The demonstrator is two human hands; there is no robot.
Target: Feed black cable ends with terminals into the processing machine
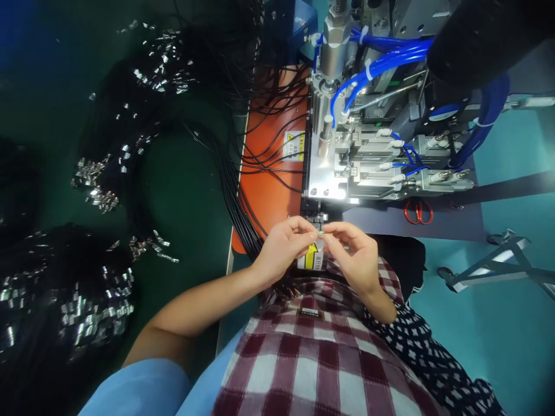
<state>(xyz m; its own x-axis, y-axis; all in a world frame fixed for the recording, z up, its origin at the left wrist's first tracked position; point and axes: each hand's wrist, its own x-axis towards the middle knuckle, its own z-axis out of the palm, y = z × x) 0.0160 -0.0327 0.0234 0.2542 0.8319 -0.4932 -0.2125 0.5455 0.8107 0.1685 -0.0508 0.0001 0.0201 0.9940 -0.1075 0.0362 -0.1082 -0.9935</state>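
Here, a metal machine [373, 150] fills the upper right, beside an orange tabletop [273, 203] and black cables [233, 199] near the centre. The left hand [281, 245] and right hand [354, 257], fingers [305, 239] pinched nearly together, grip a tiny pale piece [320, 233] mid-frame.

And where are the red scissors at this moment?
In the head view, the red scissors lie right of centre on the dark tabletop, close to the machine, up and to the right of the right hand.
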